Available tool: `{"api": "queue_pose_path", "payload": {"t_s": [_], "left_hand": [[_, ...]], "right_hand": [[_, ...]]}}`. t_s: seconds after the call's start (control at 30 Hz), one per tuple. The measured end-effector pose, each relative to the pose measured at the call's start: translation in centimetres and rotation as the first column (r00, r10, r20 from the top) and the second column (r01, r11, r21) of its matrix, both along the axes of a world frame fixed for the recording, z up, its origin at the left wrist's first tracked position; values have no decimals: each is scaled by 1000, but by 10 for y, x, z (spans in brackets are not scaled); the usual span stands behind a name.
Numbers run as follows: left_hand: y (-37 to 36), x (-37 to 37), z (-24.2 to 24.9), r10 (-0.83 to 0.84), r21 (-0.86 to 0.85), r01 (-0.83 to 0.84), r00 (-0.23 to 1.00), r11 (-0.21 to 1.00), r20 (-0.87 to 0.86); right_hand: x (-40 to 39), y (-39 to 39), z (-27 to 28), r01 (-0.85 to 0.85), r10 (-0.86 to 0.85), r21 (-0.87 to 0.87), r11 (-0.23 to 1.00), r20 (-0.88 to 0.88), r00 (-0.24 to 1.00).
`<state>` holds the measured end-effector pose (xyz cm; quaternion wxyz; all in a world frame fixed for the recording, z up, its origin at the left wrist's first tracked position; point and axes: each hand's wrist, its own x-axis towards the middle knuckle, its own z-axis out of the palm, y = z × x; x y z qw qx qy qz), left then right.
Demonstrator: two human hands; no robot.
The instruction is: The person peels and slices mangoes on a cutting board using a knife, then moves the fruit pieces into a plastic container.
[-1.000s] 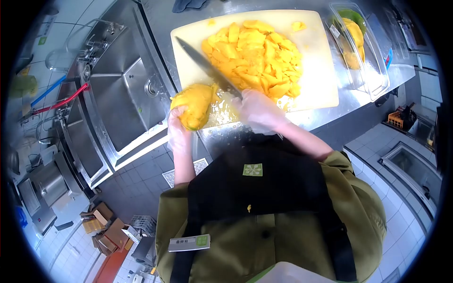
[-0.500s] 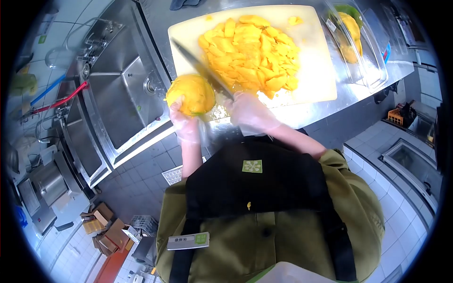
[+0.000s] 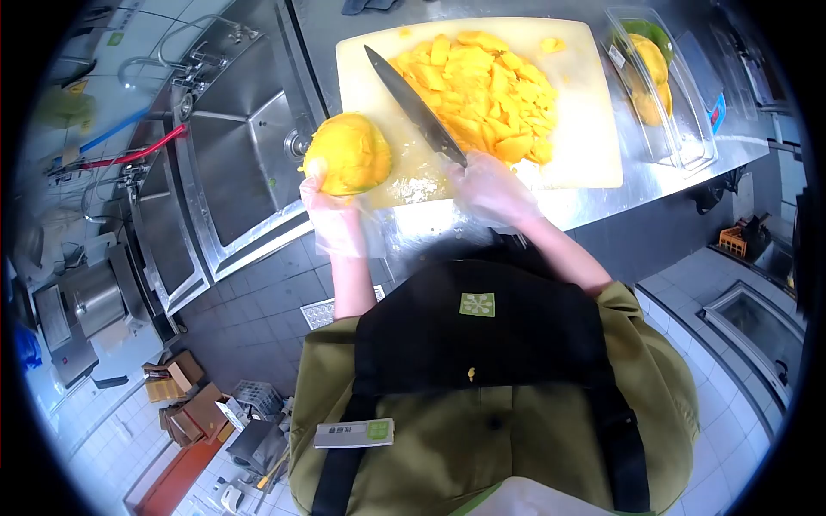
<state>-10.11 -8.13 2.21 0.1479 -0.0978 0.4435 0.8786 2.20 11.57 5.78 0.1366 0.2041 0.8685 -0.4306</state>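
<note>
In a clear plastic glove, my left hand [image 3: 331, 211] is closed around the lower side of a large peeled mango [image 3: 348, 153] at the left edge of the white cutting board [image 3: 594, 103]. My right hand [image 3: 490, 189], also gloved, grips the handle of a long kitchen knife [image 3: 413, 105]. The blade points up and to the left, lying between the mango and a heap of cut mango pieces [image 3: 490, 95]. Blade and held mango are apart. The handle is mostly hidden in my fingers.
A steel sink [image 3: 241, 163] adjoins the counter on the left. Right of the board stands a clear plastic container [image 3: 680, 142] with whole yellow mangoes [image 3: 650, 77] inside. A dark cloth [image 3: 370, 5] lies at the far edge.
The knife has shifted right, away from the held mango, and a gap now shows between them. The mango has turned slightly in my left hand. The whole view has shifted a little.
</note>
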Motion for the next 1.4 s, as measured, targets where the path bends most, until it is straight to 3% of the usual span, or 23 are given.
{"api": "queue_pose_path", "payload": {"t_s": [0.1, 0.13, 0.23, 0.27, 0.3, 0.33, 0.4, 0.47, 0.57, 0.67, 0.8, 0.87, 0.97, 1.03, 1.1, 1.17, 1.2, 1.23, 1.27, 1.3, 1.33, 1.4], "left_hand": [[6, -5, -2, -4, 192, -17, 994, 981, 107], [9, -4, -2, 1, 129, -7, 999, 992, 53], [26, 7, -4, 70, -4, -70, 994, 998, -85], [35, 12, -7, 140, -6, -142, 984, 990, -114], [28, 9, -35, 18, -259, -130, 919, 957, -394], [21, 7, -62, -95, -449, -252, 780, 857, -619], [16, 9, -74, 16, -196, -79, 953, 977, -304], [19, 16, -65, -23, 127, 35, 995, 991, -95], [38, 32, -15, -194, 379, 141, 975, 914, 106], [36, 38, -9, -317, 310, 223, 901, 924, 296], [45, 40, -12, -245, 390, 114, 920, 914, 305], [44, 39, -20, -224, 427, 110, 948, 897, 228], [51, 33, -39, -149, 460, 35, 966, 887, 213], [55, 30, -39, -129, 496, -12, 960, 868, 250], [55, 26, -32, -157, 557, -34, 944, 830, 291], [66, 26, -3, -142, 452, 44, 972, 891, 187], [70, 27, 5, -142, 394, 78, 981, 916, 135], [69, 31, 4, -152, 104, 154, 988, 982, -30], [67, 35, 4, -211, -202, 173, 960, 964, -185], [66, 39, 6, -310, -488, 129, 898, 863, -312], [65, 42, 9, -356, -634, 102, 889, 766, -287], [73, 41, 19, -171, -250, 147, 982, 957, -76]], "right_hand": [[11, 7, 6, -79, 81, 32, 996, -54, 995], [15, 11, 7, -104, 107, 57, 993, -65, 992], [25, 19, -16, -271, 394, 413, 869, -248, 885], [29, 21, -19, -203, 271, 275, 940, -237, 933], [30, 17, -6, -125, 150, 130, 984, -208, 967], [27, 14, -4, -63, 68, 34, 997, -173, 983], [20, 7, -8, 61, -72, -105, 993, -101, 992], [13, -2, -13, 108, -120, -164, 981, -63, 991], [4, -12, -62, -256, 338, 254, 933, -366, 867], [-1, -8, -85, -344, 510, 412, 843, -412, 756], [3, 0, -81, -306, 470, 389, 869, -455, 756], [4, 1, -70, -258, 436, 393, 883, -480, 761], [3, -3, -64, -308, 413, 291, 906, -439, 798], [-2, 4, -53, -329, 315, 31, 944, -392, 864], [-5, 8, -45, -306, 332, 131, 943, -361, 871], [1, 11, -39, -226, 457, 563, 795, -312, 833], [-2, 9, -20, -5, 29, 106, 994, -223, 974], [-2, 11, -3, -66, 137, 251, 966, -280, 950], [-1, 13, 12, -112, 249, 393, 913, -316, 916], [-2, 15, 21, -143, 360, 528, 837, -334, 871], [-3, 17, 27, -149, 372, 532, 834, -341, 863], [-7, 18, 34, -164, 400, 539, 826, -358, 843]]}}
